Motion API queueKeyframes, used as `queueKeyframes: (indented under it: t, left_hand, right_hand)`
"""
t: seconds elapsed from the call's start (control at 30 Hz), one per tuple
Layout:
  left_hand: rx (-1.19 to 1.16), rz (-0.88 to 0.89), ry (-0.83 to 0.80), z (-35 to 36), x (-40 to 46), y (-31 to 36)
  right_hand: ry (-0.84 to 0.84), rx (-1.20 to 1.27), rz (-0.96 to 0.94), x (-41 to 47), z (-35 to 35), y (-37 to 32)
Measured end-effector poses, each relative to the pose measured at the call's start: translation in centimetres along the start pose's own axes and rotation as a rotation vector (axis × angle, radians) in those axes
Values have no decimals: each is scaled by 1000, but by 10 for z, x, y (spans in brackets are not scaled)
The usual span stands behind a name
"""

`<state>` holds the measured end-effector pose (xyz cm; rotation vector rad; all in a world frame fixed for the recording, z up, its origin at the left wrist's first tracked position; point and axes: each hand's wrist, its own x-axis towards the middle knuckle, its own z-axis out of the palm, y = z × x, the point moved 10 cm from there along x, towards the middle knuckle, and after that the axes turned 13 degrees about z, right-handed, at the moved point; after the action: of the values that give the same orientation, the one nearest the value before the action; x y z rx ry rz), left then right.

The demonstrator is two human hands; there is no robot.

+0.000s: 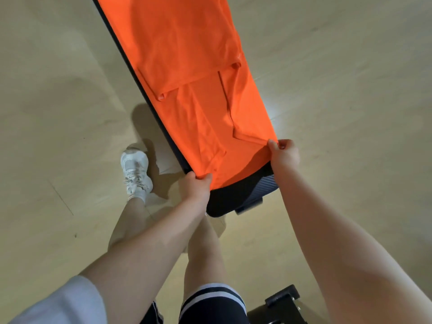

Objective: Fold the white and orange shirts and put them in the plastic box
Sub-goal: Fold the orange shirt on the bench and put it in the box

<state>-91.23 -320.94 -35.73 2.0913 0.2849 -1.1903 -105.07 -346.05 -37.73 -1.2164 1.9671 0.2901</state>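
Note:
The orange shirt (187, 66) lies stretched along a narrow dark padded bench (236, 202), with its sleeves folded inward over the body. My left hand (195, 187) pinches the near left corner of the shirt's end. At the near right corner my right hand (284, 154) pinches the fabric between thumb and fingers. Both hands sit at the bench's near end. Neither the white shirt nor the plastic box is in view.
Pale wooden floor (350, 90) surrounds the bench on both sides. My legs and a white sneaker (135, 169) stand just left of the bench's near end. A black metal stand or bench foot (282, 305) sits at the bottom edge.

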Motion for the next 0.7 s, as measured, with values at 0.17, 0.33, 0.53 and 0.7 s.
queueKeyframes:
  t: [0.17, 0.33, 0.53, 0.7]
  left_hand:
    - [-109, 61, -92, 4, -16, -1]
    - [-175, 33, -48, -24, -49, 0]
    - [-162, 79, 116, -77, -55, 48]
    - [-151, 209, 19, -101, -16, 119]
  right_hand:
    - [-14, 1, -117, -17, -13, -3]
    - [-101, 70, -26, -49, -37, 19]
    - [-173, 184, -81, -84, -53, -20]
    - [-242, 160, -253, -99, -38, -121]
